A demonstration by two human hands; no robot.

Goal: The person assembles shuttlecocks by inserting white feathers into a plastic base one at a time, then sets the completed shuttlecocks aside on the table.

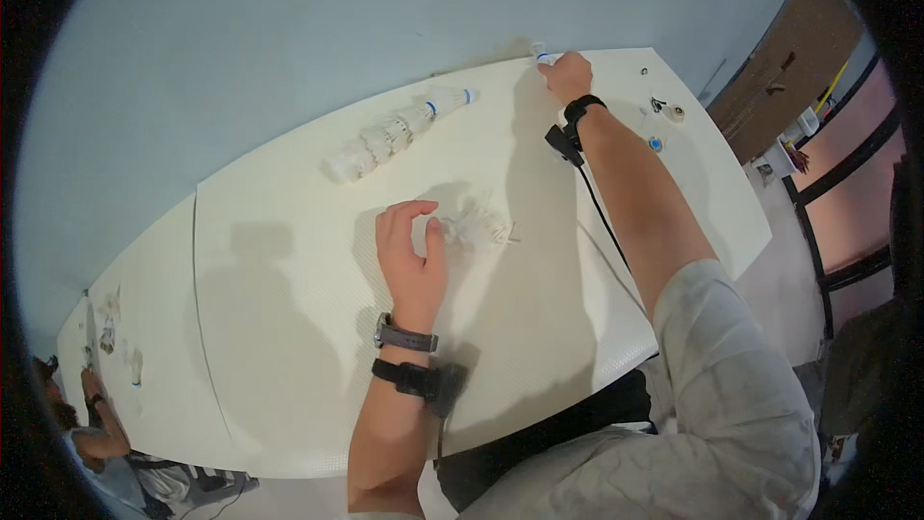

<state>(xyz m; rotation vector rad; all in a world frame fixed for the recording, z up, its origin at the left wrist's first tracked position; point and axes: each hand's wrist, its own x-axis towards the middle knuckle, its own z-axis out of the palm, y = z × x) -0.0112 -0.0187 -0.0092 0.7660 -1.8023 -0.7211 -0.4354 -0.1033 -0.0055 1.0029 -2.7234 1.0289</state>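
Note:
My right hand [570, 75] reaches to the table's far edge, its fingers closed round a small clear-and-blue object [539, 50] that looks like a little bottle; most of it is hidden by the hand. Nearer to me, my left hand [408, 243] hovers over the table with fingers curled and thumb apart, holding nothing visible. Just right of its thumb lies a loose cluster of white feathers [476, 228], blurry in outline. Farther back, a row of nested white feather shuttlecocks [395, 131] with blue bands lies slantwise.
On the white table [539, 318], at the right, are a tape roll [677, 114] and a small blue round item [656, 143]. A black cable [599, 207] hangs from my right wrist. Another person [96, 438] works at the far left, near more shuttlecocks. Cardboard [784, 67] leans on the wall.

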